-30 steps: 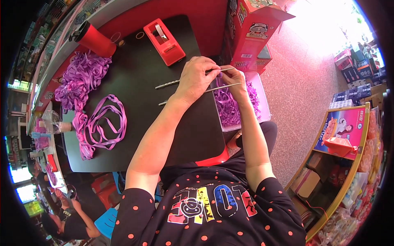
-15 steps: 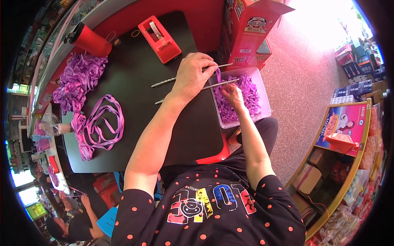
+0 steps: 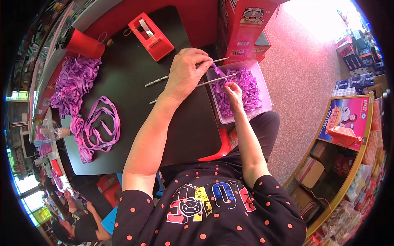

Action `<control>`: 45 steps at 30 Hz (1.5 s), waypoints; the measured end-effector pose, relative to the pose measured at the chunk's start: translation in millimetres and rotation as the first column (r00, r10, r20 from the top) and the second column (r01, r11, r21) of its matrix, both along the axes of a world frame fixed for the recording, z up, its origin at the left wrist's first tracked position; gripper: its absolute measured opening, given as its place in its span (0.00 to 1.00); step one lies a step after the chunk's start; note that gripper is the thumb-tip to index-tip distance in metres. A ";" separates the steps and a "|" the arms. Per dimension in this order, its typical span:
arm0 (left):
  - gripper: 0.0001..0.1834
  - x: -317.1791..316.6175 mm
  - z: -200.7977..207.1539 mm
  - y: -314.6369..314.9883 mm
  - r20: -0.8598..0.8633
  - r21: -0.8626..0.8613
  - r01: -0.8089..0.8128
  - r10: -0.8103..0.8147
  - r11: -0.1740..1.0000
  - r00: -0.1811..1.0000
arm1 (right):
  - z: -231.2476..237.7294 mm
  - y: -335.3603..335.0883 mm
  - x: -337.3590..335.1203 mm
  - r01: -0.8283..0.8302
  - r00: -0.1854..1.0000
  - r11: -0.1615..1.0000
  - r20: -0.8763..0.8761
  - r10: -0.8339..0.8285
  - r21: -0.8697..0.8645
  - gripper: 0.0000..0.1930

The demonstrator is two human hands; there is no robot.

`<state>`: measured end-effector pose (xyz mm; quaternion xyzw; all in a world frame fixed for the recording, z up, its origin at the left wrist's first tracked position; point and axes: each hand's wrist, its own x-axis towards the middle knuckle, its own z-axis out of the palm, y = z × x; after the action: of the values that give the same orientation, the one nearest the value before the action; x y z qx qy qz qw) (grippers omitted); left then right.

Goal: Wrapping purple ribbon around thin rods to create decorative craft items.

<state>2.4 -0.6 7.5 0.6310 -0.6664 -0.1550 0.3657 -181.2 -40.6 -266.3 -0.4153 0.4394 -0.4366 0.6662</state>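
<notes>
Two slim metal rods [image 3: 157, 81] with twisted ends lie side by side, their tips reaching past the black table's edge. Over them is my left hand [image 3: 186, 71], thumb and fingers pinched on a purple ribbon [image 3: 218, 71] near the upper rod's tip. From there the ribbon slants down across the lower rod toward my right hand [image 3: 234, 96]. My right hand's fingers are closed just below the lower rod's tip; what sits between them is too small to make out. Beneath it, a clear plastic bin [image 3: 266, 94] holds a heap of short purple ribbon pieces [image 3: 248, 88].
A red tape dispenser [image 3: 152, 40] and a red tumbler [image 3: 84, 44] stand on the black table [image 3: 184, 135]. Bunched purple ribbon [image 3: 78, 82] and loose loops [image 3: 115, 123] lie at left. Red cartons [image 3: 246, 37] rise beyond the bin. Another person [image 3: 78, 221] sits at lower left.
The whole view has shifted slightly. My right hand has moved a little to the right over the bin, and the ribbon between my hands now runs more slanted. My left hand keeps its pinch.
</notes>
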 end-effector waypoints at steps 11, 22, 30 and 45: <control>0.08 1.5 1.0 0.6 -0.005 0.020 0.000 0.000 1.000 1.000 | 0.1 25.1 8.7 -0.038 0.752 0.995 -0.658 -0.031 -0.090 0.12; 0.09 1.6 -2.0 -0.4 0.007 -0.006 0.018 -0.018 1.000 1.000 | -39.5 32.8 13.6 0.029 0.918 0.991 -0.396 0.026 0.133 0.04; 0.09 4.9 -5.7 -0.4 0.019 -0.031 0.024 -0.023 0.999 1.000 | -46.7 68.6 -9.6 -0.169 0.944 0.966 -0.315 0.101 -0.197 0.04; 0.09 4.1 -5.4 -0.1 0.017 -0.021 0.011 -0.011 1.000 1.000 | -0.6 72.9 6.8 -0.020 0.872 0.996 -0.488 -0.026 -0.090 0.13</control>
<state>6.5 -0.6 2.1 0.6247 -0.6744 -0.1446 0.3661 -174.3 32.4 -266.9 -0.5417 0.5734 -0.3384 0.5131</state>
